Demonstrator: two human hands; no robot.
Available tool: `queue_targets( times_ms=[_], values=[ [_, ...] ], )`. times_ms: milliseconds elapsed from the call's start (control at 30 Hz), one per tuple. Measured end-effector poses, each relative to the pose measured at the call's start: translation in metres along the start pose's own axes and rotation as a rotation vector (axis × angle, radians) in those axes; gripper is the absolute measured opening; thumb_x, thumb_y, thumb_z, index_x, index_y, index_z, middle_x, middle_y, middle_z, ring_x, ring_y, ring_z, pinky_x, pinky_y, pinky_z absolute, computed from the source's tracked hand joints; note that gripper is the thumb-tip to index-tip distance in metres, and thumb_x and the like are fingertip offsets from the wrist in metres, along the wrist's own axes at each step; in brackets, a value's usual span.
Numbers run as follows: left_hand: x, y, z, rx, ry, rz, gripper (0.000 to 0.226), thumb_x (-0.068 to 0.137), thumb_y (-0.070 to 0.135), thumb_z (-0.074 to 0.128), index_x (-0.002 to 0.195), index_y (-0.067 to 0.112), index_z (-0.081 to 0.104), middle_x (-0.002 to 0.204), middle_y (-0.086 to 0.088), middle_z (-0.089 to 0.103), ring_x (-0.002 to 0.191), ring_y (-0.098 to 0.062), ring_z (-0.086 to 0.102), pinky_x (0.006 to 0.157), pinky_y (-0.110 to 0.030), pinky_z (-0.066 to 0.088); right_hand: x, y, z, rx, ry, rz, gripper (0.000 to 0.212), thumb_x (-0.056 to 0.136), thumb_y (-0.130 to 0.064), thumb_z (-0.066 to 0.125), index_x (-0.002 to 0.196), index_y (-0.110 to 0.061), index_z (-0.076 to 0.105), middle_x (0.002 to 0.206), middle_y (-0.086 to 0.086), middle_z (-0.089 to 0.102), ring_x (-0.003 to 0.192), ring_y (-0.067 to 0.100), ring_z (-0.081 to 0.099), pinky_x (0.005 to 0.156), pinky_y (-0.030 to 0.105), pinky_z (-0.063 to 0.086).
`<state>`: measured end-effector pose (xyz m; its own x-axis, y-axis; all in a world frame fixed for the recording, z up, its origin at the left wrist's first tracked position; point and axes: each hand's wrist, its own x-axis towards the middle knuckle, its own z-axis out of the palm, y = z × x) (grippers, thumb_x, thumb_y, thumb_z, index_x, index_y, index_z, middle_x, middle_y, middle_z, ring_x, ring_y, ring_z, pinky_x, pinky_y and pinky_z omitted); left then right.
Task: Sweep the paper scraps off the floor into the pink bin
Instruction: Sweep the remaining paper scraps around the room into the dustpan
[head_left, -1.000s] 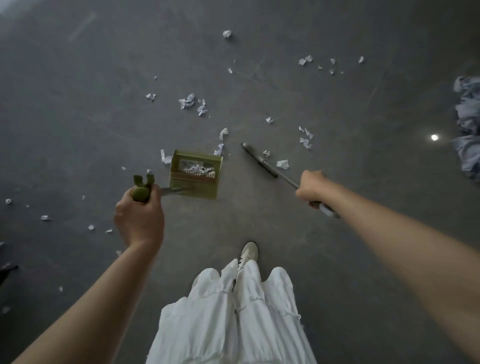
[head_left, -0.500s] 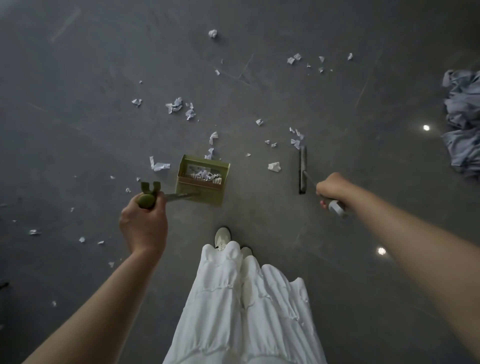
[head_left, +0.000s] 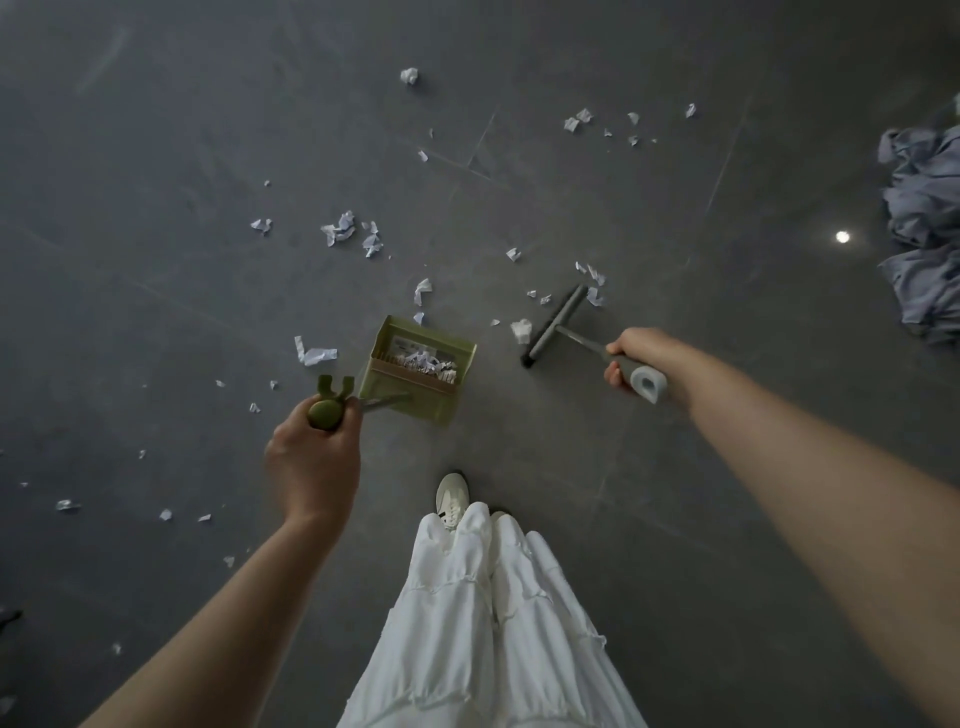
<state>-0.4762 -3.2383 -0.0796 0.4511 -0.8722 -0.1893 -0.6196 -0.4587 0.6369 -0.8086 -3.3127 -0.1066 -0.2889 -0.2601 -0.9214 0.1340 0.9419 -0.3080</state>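
My left hand (head_left: 311, 457) grips the long handle of a green dustpan (head_left: 421, 371), which stands on the dark floor with several white scraps lying in it. My right hand (head_left: 636, 353) grips the grey handle of a broom (head_left: 553, 325); its dark head rests on the floor right of the dustpan, touching a crumpled scrap (head_left: 521, 330). More paper scraps (head_left: 340, 228) are scattered over the floor ahead and to the left. No pink bin is in view.
A heap of blue-grey cloth (head_left: 924, 228) lies at the right edge. My white skirt (head_left: 483, 623) and one light shoe (head_left: 451, 501) are at the bottom centre. The floor is dark grey tile (head_left: 156, 156).
The broom head has swung and now lies slanted beside a crumpled scrap right of the dustpan. I have stepped forward slightly; the dustpan stays in about the same place.
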Motion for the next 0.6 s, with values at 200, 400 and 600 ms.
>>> queue_targets(
  times_ms=[200, 400, 600],
  values=[
    [0.016, 0.027, 0.015, -0.004, -0.02, 0.028, 0.025, 0.085, 0.028, 0.065, 0.069, 0.01, 0.061, 0.054, -0.004, 0.048, 0.059, -0.028, 0.047, 0.058, -0.031, 0.032, 0.01, -0.011, -0.034, -0.049, 0.112, -0.007, 0.013, 0.094, -0.001, 0.04, 0.082, -0.004, 0.041, 0.075, 0.012, 0.043, 0.027, 0.015, 0.042, 0.035, 0.017, 0.04],
    [0.021, 0.058, 0.037, 0.0, 0.01, 0.026, 0.028, 0.085, 0.029, 0.066, 0.066, 0.011, 0.058, 0.051, 0.0, 0.043, 0.058, -0.027, 0.044, 0.058, -0.031, 0.029, 0.021, -0.037, -0.073, -0.167, 0.16, -0.032, 0.014, 0.094, 0.003, 0.04, 0.082, -0.003, 0.045, 0.072, 0.013, 0.044, 0.05, 0.019, 0.041, 0.031, 0.018, 0.04],
    [0.007, 0.093, 0.064, -0.006, 0.098, -0.051, 0.031, 0.086, 0.026, 0.065, 0.06, 0.017, 0.05, 0.051, 0.004, 0.043, 0.058, -0.026, 0.044, 0.058, -0.031, 0.028, 0.047, -0.079, -0.104, -0.354, 0.16, -0.061, 0.019, 0.091, 0.007, 0.041, 0.075, -0.001, 0.047, 0.068, 0.013, 0.045, 0.052, 0.02, 0.041, 0.03, 0.019, 0.04]
  ],
)
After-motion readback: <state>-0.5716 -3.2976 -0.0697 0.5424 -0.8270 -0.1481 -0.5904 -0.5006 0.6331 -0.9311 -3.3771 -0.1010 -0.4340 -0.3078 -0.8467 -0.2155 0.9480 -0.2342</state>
